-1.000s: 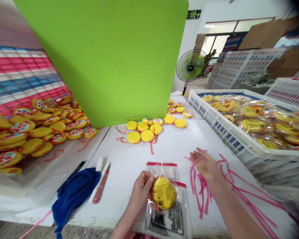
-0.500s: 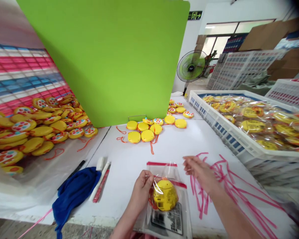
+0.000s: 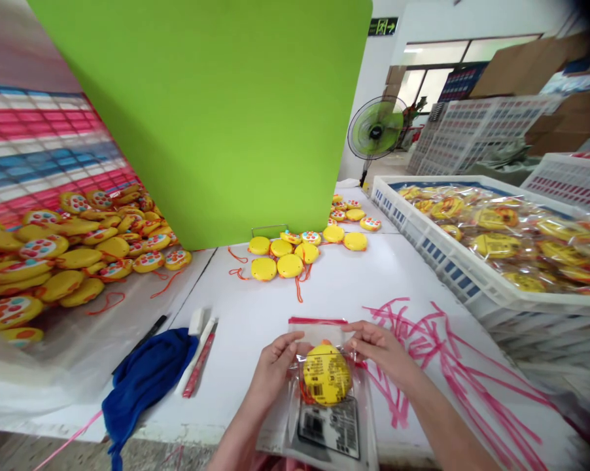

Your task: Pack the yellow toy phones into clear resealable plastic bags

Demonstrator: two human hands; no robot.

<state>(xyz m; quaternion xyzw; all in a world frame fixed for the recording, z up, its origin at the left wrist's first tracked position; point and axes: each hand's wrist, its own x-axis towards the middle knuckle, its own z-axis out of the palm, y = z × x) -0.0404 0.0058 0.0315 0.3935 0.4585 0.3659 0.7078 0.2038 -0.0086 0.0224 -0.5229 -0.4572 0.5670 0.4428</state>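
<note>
A yellow round toy (image 3: 327,376) with black printing and an orange cord lies inside a clear plastic bag (image 3: 299,360) near the table's front edge. My left hand (image 3: 275,360) pinches the bag's upper left side. At its upper right side, my right hand (image 3: 381,350) has thumb and fingers closed on the clear film. Under this bag lie more clear bags with a red top strip (image 3: 319,320) and a black-and-white printed card (image 3: 329,428). Loose pink strips (image 3: 437,340) are spread just right of my right hand.
Several yellow toys (image 3: 290,265) lie ahead, before an upright green board (image 3: 216,118). More are heaped at left (image 3: 79,258). A blue cloth (image 3: 150,366), a black pen (image 3: 140,341) and a red cutter (image 3: 199,363) lie left. A white crate (image 3: 452,275) of bagged toys stands right.
My right hand has come left and down from above the pink strips onto the bag's right side. My left hand keeps its hold on the bag's left side.
</note>
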